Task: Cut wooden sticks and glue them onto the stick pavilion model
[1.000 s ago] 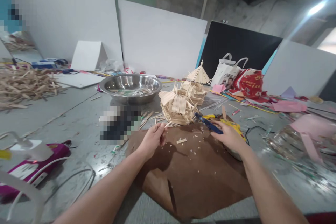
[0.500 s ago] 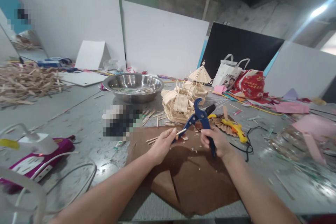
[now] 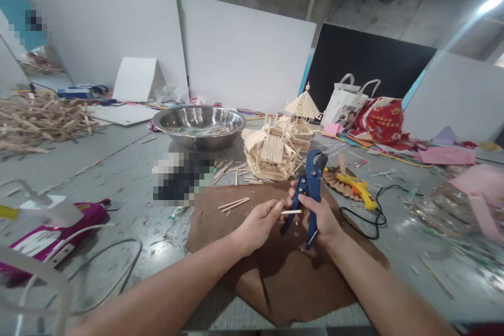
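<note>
Between its thumb and fingers my left hand (image 3: pixel 263 224) pinches a short thin wooden stick (image 3: pixel 292 212), whose pale end points right toward the tool. My right hand (image 3: pixel 322 220) is wrapped round the handles of a blue pipe cutter (image 3: pixel 314 173), held upright with its hooked jaw on top. The stick's end lies close to the lower handle, below the jaw. Both hands are above a brown cloth (image 3: pixel 307 294), on which a few loose sticks (image 3: pixel 233 205) and small chips lie. Just behind stands a model building made of wooden sticks (image 3: pixel 271 149).
A steel basin (image 3: pixel 199 139) stands behind on the left. On the right lie a yellow glue gun (image 3: pixel 363 191) with a black cord and a clear plastic container (image 3: pixel 441 212). A purple power strip (image 3: pixel 51 236) with white cables sits at left, near a stick heap (image 3: pixel 43 123).
My right hand has turned the pipe cutter more upright and its handles have drawn closer together. My left hand has moved slightly right and lower, and the stick now points right.
</note>
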`<action>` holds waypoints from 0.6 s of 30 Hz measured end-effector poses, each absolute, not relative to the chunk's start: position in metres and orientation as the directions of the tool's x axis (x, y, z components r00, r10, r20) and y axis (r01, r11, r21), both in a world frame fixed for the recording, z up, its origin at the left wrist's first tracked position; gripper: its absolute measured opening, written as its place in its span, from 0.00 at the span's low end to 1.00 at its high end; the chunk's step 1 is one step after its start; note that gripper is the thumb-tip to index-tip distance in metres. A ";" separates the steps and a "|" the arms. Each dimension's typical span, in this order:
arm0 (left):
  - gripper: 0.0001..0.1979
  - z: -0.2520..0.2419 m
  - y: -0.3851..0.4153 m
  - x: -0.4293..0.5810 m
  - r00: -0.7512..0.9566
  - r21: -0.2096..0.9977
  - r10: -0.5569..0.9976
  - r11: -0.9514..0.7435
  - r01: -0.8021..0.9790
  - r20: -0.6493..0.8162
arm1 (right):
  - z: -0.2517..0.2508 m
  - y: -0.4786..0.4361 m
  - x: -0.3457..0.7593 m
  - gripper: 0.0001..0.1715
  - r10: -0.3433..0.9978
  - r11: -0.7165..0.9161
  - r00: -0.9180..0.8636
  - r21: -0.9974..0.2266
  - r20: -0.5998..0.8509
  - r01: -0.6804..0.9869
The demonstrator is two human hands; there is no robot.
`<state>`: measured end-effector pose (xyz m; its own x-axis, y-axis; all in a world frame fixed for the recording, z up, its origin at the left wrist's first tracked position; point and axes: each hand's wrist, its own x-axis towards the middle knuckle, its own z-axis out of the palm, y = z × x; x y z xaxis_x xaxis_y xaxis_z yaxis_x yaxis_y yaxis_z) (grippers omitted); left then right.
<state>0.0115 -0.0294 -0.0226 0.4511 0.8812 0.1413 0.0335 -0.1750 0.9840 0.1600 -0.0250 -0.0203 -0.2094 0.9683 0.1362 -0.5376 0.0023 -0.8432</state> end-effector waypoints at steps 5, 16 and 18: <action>0.18 -0.025 -0.022 0.009 0.178 0.967 0.977 -0.154 0.201 0.119 | -0.022 -0.027 0.160 0.11 0.957 0.246 -0.055 -0.900 0.283 -0.359; 0.15 -0.023 -0.028 0.006 0.378 0.774 0.900 -0.393 0.497 0.214 | -0.022 -0.034 0.156 0.12 0.959 0.271 0.068 -0.959 0.277 0.085; 0.13 -0.021 -0.030 0.007 0.429 0.768 0.881 -0.412 0.490 0.199 | -0.023 -0.035 0.156 0.12 0.959 0.269 0.060 -0.956 0.277 0.119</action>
